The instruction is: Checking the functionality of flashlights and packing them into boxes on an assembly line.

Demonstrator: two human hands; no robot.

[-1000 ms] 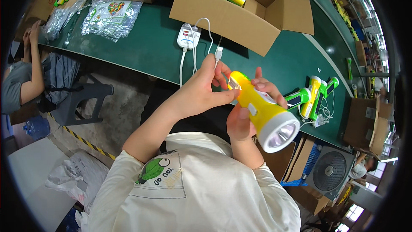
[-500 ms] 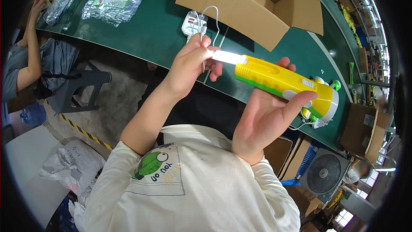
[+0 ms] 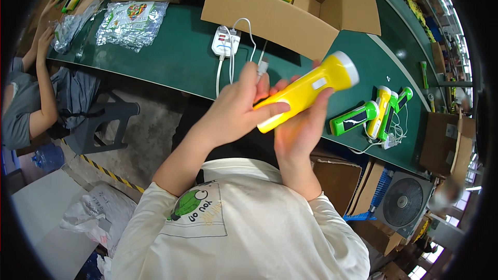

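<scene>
A yellow flashlight point(image 3: 306, 93) with a white head ring and a white switch is tilted in front of me, its head toward the upper right. Its tail end glows bright. My right hand point(image 3: 298, 135) cradles the body from below, thumb along the side near the switch. My left hand point(image 3: 228, 111) is closed on the tail end, thumb pressed across it. By the left fingers shows a white cable plug point(image 3: 263, 68); the fingers partly hide how it is held. Its cable runs up toward a white power strip point(image 3: 225, 41) on the green table point(image 3: 171, 52).
An open carton point(image 3: 270, 26) with a yellow flashlight stands at the back. Several green and yellow flashlights point(image 3: 383, 111) with white cables lie at the right. Plastic bags point(image 3: 132, 23) lie at the left, near another person's arms point(image 3: 44, 83). A fan point(image 3: 404, 202) stands lower right.
The lit tail piece, which stuck out of the flashlight, is now mostly inside it. The flashlight has swung head-up and turned over, and my left hand has closed on its tail.
</scene>
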